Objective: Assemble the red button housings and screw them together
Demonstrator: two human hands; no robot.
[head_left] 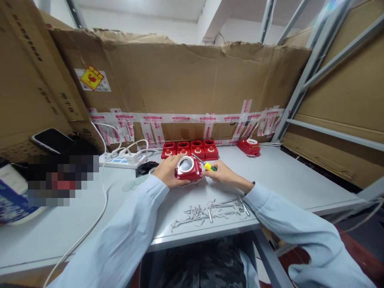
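1. A red housing [188, 170] is steadied near the middle of the counter [288, 176] by the left hand [168, 170], whose fingers are curled around its left side.
2. A yellow-green screwdriver [210, 167] is gripped in the closed fingers of the right hand [220, 173], with its shaft angled over the housing's upper right edge.
3. Loose screws [210, 210] are scattered just in front of the hands, and a row of red units [190, 150] is lined up behind.

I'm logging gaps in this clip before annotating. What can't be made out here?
All in the head view:
1. The screwdriver tip: too small to see, and the right hand covers most of the handle.
2. Part of the red housing: hidden under the left hand.
3. Items at far left: blurred by a pixelated patch.
4. The loose screws: too small to count.
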